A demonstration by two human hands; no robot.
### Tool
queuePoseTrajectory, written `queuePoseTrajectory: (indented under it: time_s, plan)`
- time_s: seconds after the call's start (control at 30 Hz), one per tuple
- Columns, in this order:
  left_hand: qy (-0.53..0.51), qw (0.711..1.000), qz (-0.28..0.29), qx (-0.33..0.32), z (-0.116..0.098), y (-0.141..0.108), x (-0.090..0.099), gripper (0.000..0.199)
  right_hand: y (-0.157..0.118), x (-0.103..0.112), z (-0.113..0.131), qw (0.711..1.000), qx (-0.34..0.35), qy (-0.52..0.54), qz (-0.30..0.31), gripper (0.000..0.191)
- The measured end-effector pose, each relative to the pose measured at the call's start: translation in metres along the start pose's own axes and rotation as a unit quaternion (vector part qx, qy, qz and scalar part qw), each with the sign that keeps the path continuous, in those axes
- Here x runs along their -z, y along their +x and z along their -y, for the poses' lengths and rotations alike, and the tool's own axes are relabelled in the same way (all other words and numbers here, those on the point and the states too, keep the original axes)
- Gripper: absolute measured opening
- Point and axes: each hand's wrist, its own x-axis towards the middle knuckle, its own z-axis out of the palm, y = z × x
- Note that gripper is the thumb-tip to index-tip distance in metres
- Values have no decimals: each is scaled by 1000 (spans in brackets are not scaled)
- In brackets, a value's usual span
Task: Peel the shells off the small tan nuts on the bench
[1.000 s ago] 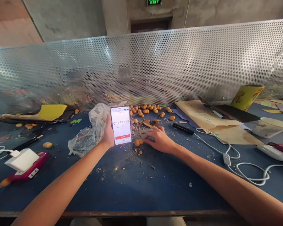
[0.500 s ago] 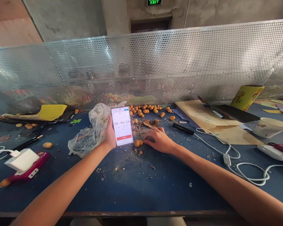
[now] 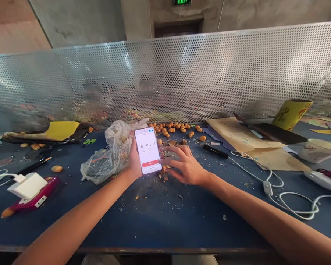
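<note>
My left hand (image 3: 133, 162) grips a phone (image 3: 148, 151) upright, its lit screen facing me with a running timer readout and a red button near the bottom. Close to the phone's lower right edge is my right hand (image 3: 186, 165), fingers spread and holding nothing. One fingertip is at the red button; whether it touches I cannot tell. Partly behind these fingers lie small round tan fruits (image 3: 165, 168) that look like longans. A crumpled clear plastic bag (image 3: 99, 165) sits left of the phone.
More tan fruits (image 3: 179, 127) are heaped along the perforated metal partition (image 3: 209, 73). Crumbs and peel bits litter the blue table (image 3: 154, 228). To the right are a black stick-like thing (image 3: 215, 151) with a white cable (image 3: 253, 176), brown paper (image 3: 237, 138) and a paper cup (image 3: 318, 151). A white charger (image 3: 27, 186) stands left.
My right hand has left the fruits on the table and opened toward the phone screen. The phone has shifted slightly right and down in my left hand. Its timer shows a higher number.
</note>
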Motion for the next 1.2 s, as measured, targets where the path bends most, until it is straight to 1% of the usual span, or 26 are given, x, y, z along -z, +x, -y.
queuePoseTrajectory:
  time_s: [0.3, 0.43, 0.5, 0.57, 0.63, 0.7, 0.73, 0.8, 0.83, 0.93, 1.0, 1.07, 1.1, 1.13, 1.17, 1.2]
  plan:
    - [-3, 1000, 10, -3, 1, -1, -2, 75, 1, -1, 0, 1000, 4, -6, 10, 32]
    - [14, 1000, 5, -2, 0, 0, 0, 76, 1, -2, 0, 1000, -15, 7, 10, 35]
    - [22, 1000, 11, -9, -4, 2, 2, 76, 2, -3, -2, 999, -35, 21, 11, 39]
    - [33, 999, 19, -7, -14, 5, 6, 77, 2, -3, -5, 997, -57, 40, 15, 45]
    - [55, 998, 26, 18, -31, 9, 13, 79, 1, -4, -10, 996, -70, 59, 24, 54]
    - [97, 993, 20, 60, -54, 12, 22, 77, 0, -5, -17, 994, -73, 69, 44, 60]
    - [122, 989, 14, 80, -67, 13, 27, 76, -1, -5, -20, 993, -70, 70, 60, 60]
    - [175, 978, -19, 111, -94, 12, 37, 82, -3, -5, -27, 990, -65, 72, 98, 60]
    - [206, 969, -43, 129, -106, 11, 42, 89, -4, -5, -30, 989, -64, 73, 115, 59]
    - [292, 935, -125, 158, -135, 4, 60, 96, -7, -3, -37, 983, -67, 78, 154, 61]
    - [336, 911, -168, 168, -147, 0, 77, 99, -8, -1, -41, 977, -73, 90, 176, 59]
    - [381, 884, -208, 173, -153, -2, 95, 100, -9, 0, -43, 972, -78, 107, 193, 52]
    - [410, 865, -235, 166, -155, -3, 104, 100, -9, 1, -44, 970, -79, 113, 199, 48]
    - [449, 840, -263, 155, -156, -3, 111, 99, -9, 2, -45, 969, -79, 116, 202, 44]
    - [501, 802, -295, 136, -157, -3, 117, 95, -8, 2, -45, 969, -77, 118, 204, 40]
    - [568, 748, -325, 109, -158, -3, 120, 88, -8, 3, -45, 969, -74, 120, 204, 35]
